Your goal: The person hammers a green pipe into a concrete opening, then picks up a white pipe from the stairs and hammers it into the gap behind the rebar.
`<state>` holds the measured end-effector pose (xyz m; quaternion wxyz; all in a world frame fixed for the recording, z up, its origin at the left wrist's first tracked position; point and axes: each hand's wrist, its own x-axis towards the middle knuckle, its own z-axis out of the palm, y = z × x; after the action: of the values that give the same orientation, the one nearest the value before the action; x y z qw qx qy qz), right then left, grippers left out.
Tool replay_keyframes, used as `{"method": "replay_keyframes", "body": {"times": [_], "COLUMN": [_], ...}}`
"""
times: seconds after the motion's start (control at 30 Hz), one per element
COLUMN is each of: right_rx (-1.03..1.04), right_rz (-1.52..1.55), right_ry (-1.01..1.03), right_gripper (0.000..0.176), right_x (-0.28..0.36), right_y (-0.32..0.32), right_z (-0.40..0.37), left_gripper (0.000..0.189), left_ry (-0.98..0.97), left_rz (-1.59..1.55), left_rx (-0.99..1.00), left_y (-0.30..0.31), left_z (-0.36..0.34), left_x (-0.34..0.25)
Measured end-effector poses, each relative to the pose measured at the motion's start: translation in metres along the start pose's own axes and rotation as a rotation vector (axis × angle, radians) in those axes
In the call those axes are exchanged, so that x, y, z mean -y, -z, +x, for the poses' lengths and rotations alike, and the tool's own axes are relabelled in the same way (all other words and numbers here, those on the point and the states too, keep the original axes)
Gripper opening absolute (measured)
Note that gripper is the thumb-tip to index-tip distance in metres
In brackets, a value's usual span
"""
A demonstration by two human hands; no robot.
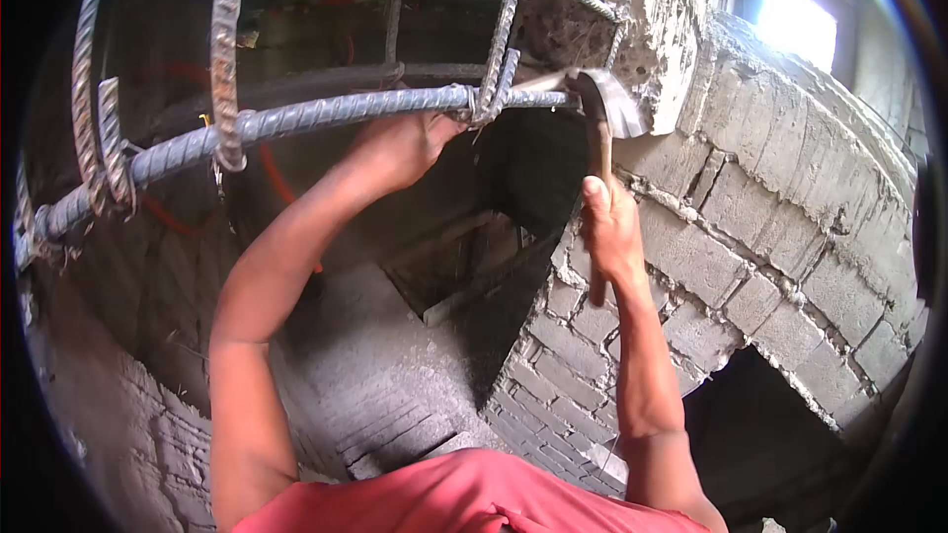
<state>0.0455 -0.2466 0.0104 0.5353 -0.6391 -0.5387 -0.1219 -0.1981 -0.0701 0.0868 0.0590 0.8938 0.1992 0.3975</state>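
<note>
"Hammer (pixel 600 123) in which grip?"

"The right grip (pixel 614 227), pinching the wooden handle (pixel 598 291) firmly, thumb pointing up along it. The handle's lower end pokes out below the fist."

"And the head (pixel 592 89)?"

"Up at the right end of the thick ribbed bar (pixel 316 116), just beside the rough concrete column (pixel 676 39). It is blurred, so whether it touches the bar cannot be told."

"What about the left grip (pixel 405 150)?"

"Raised just under the same bar, near where a bent upright rod (pixel 502 25) crosses it. Its fingers are partly hidden, so one cannot tell whether they are spread or closed on something."

"And around them?"

"A block wall (pixel 770 212) to the right with a dark opening (pixel 765 424) low in it; the person's red shirt (pixel 444 494) at the bottom."
</note>
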Motion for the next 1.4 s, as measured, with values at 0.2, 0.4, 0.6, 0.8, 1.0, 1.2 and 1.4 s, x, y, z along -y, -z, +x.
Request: {"method": "replay_keyframes", "body": {"times": [0.2, 0.4, 0.6, 0.8, 1.0, 1.2, 1.4], "right_rx": [-0.224, -0.401, -0.3, -0.306, -0.172, -0.23, -0.206], "right_rz": [0.603, 0.89, 0.986, 0.892, 0.953, 0.948, 0.975], "right_ry": [0.283, 0.437, 0.326, 0.158, 0.149, -0.004, -0.053], "right_gripper": [0.056, 0.061, 0.064, 0.064, 0.057, 0.061, 0.06], "right_x": [0.07, 0.073, 0.026, -0.004, -0.009, 0.002, -0.007], "right_y": [0.03, 0.019, -0.029, -0.041, -0.042, -0.052, -0.069], "right_z": [-0.021, -0.062, -0.134, -0.184, -0.189, -0.185, -0.194], "left_gripper": [0.043, 0.048, 0.051, 0.05, 0.055, 0.057, 0.058], "left_ry": [-0.049, 0.06, 0.246, -0.1, -0.062, 0.099, 0.303], "left_rz": [0.038, -0.212, -1.126, -0.714, -0.513, -0.903, -1.492], "left_rx": [-0.052, 0.105, 0.351, -0.128, -0.017, 0.094, 0.055], "left_y": [-0.006, -0.037, -0.076, -0.096, -0.091, -0.098, -0.159], "left_z": [0.003, 0.011, -0.004, -0.012, -0.007, -0.008, -0.06], "left_x": [0.016, 0.043, 0.057, 0.057, 0.065, 0.069, 0.072]}}
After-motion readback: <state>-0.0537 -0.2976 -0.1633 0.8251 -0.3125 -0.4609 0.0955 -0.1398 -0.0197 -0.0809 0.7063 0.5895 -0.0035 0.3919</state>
